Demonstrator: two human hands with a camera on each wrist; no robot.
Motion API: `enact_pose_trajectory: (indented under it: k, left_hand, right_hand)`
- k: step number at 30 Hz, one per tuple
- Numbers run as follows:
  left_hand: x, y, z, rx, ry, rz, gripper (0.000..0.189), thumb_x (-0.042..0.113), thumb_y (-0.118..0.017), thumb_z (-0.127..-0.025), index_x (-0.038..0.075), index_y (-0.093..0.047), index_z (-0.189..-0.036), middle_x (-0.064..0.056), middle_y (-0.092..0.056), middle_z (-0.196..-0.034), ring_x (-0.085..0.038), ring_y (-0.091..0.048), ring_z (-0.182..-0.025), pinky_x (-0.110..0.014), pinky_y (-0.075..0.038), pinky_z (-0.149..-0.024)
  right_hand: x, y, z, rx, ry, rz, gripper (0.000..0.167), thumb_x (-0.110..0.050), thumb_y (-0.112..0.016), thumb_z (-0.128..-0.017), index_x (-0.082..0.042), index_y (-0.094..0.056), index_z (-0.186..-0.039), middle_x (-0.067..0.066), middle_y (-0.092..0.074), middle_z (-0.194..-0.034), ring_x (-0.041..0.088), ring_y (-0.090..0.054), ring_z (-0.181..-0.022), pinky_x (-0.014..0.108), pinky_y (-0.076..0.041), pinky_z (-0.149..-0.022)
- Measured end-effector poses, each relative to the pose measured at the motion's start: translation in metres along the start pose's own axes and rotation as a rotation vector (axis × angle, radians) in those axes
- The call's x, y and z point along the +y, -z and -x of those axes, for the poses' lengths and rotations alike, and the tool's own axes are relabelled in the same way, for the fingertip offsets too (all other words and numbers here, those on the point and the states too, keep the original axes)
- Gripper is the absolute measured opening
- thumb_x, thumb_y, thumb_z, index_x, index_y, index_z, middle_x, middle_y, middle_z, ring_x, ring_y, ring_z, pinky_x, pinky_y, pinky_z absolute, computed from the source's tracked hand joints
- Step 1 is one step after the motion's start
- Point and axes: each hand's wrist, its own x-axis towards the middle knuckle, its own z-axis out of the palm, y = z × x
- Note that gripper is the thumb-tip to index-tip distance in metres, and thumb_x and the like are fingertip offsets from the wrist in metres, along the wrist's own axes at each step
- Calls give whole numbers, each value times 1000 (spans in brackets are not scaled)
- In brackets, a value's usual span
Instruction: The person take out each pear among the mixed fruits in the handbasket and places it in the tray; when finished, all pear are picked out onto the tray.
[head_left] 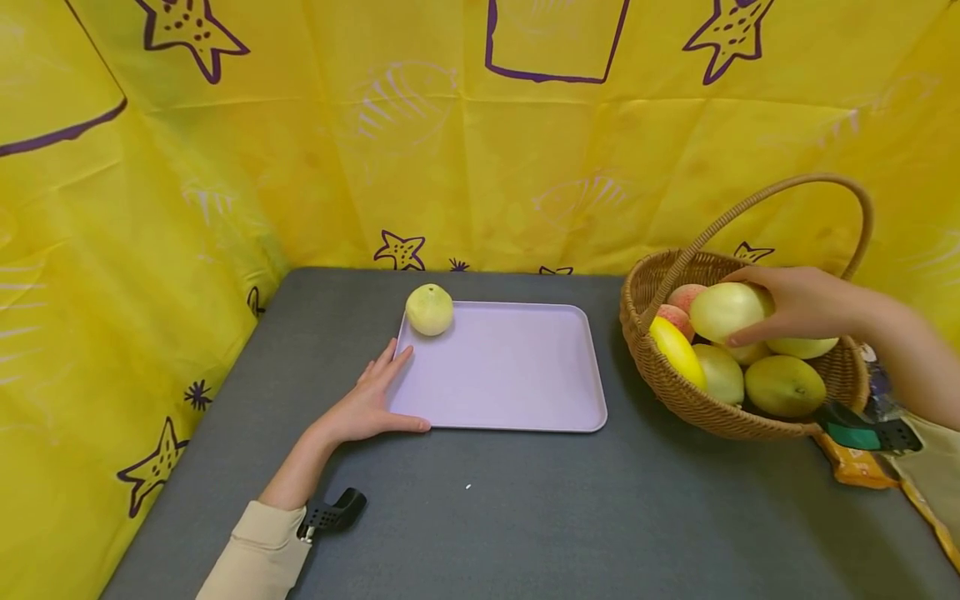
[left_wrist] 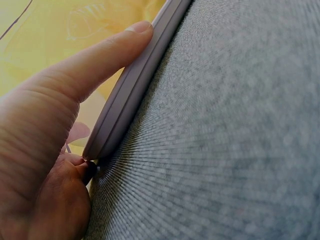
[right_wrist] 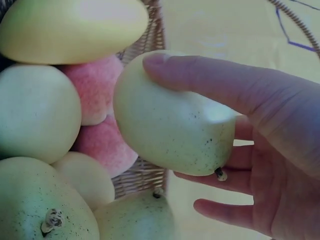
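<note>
My right hand (head_left: 813, 300) grips a pale green mango (right_wrist: 175, 120) over the wicker basket (head_left: 637, 333), thumb on one side and fingers on the other. In the right wrist view, the mango's short stem and dark specks show. My left hand (head_left: 367, 408) rests at the near left corner of a lilac tray (head_left: 502, 367), fingers spread along its left edge and thumb on its front edge. On the tray's far left corner sits a round pale yellow-green fruit (head_left: 429, 310).
Inside the basket lie pinkish peaches (head_left: 673, 320), a bright yellow oval fruit (head_left: 677, 354) and several green mangoes (head_left: 785, 387). Its tall handle (head_left: 825, 178) arches overhead. An orange packet (head_left: 858, 467) lies beside the basket. A yellow patterned cloth (head_left: 465, 167) hangs behind the grey table (head_left: 525, 517).
</note>
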Motion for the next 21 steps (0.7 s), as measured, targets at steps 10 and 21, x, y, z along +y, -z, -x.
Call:
enact_pose_trajectory:
  k: [10,21]
  left_hand:
    - [2,1,0,-3,4,5,118,54,-83,-69,11,-17,-157,-16,6,-162,-47,3,-144,-67,-1,-110]
    - [1,1,1,-8,-7,14,115,52,-83,-70,11,-19,-157,-16,7,-162,-47,5,-144,-67,1,-110]
  right_hand:
    - [-20,1,21,83,-49,-17,78,-51,-84,-71,-15,-53,-133,9,-63,-112,22,-57,-81,37,-44,-62]
    - [-42,-11,45,79,-146,-382,83,-35,-81,-81,-23,-34,-147,19,-46,-131,40,-56,-101,37,-50,-61]
